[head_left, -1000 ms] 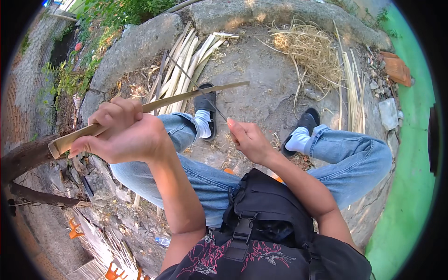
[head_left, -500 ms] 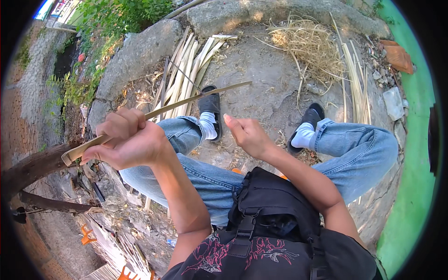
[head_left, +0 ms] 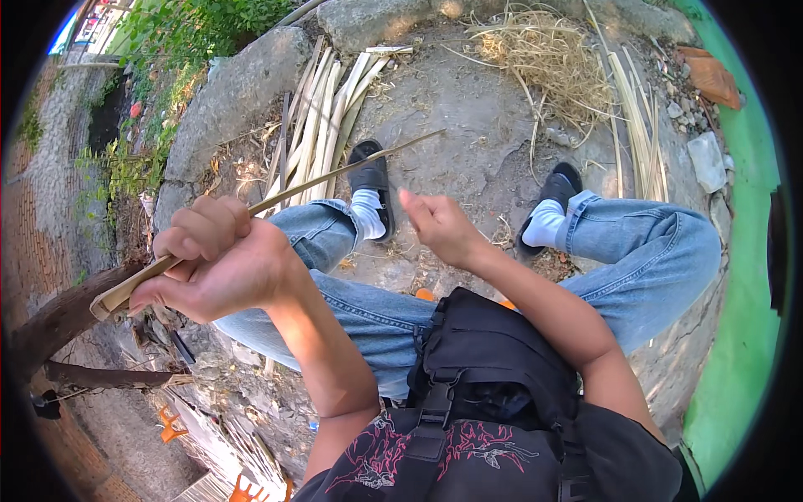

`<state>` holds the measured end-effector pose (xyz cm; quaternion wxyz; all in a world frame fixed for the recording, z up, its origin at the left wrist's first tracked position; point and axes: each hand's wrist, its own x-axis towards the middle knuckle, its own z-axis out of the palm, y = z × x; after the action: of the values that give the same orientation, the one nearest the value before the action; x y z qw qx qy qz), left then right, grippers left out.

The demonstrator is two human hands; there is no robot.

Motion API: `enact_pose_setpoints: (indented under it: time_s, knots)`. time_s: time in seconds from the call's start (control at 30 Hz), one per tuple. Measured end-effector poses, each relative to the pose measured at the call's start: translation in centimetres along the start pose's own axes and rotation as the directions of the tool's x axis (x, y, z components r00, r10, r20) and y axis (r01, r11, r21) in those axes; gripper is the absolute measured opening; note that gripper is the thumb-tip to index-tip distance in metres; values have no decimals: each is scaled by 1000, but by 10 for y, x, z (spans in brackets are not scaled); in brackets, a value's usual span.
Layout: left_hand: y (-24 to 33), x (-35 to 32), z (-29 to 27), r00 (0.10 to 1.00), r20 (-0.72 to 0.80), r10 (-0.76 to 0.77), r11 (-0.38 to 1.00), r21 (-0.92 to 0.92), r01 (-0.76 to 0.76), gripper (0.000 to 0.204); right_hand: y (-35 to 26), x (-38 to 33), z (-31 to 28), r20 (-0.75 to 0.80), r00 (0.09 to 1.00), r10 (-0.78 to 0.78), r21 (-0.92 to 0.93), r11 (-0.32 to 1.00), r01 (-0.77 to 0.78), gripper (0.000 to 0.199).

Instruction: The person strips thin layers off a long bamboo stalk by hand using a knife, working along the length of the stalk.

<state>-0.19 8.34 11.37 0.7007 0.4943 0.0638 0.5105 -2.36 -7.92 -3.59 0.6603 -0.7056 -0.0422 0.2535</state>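
My left hand (head_left: 219, 259) is closed around a long, flat bamboo strip (head_left: 335, 173). The strip's wide cut end (head_left: 107, 303) sticks out beside the thumb at the lower left. Its thin far end slants up to the right, over my sandal and the ground. To the right of the strip and apart from it, my right hand (head_left: 443, 227) is held above the ground between my legs. Its fingers are curled and its thumb points up; whatever may be inside the curl is hidden.
Pale split strips (head_left: 322, 125) lie in a pile beyond my left foot. A heap of shavings (head_left: 556, 63) and more strips (head_left: 640, 138) lie at the far right. Dark branches (head_left: 63, 322) stand on the left, and a green wall (head_left: 744, 318) runs along the right.
The strip and my left hand have shifted a little to the left and down at the near end. My right hand has barely moved.
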Motion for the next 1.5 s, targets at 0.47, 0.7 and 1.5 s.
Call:
enact_pose_setpoints:
  time_s: [0.47,0.7,1.5]
  knots:
    - [-6,-6,-5,986,160,-44,998,-44,51,63,41,15,-19,24,955,296,-66,954,-294,63]
    - [-6,-10,-2,938,335,-89,990,-76,121,62,42,14,-34,52,957,287,-182,945,-273,66]
    - [-7,5,3,997,-35,64,995,85,-61,56,56,19,-12,-72,997,3,-145,989,-13,70]
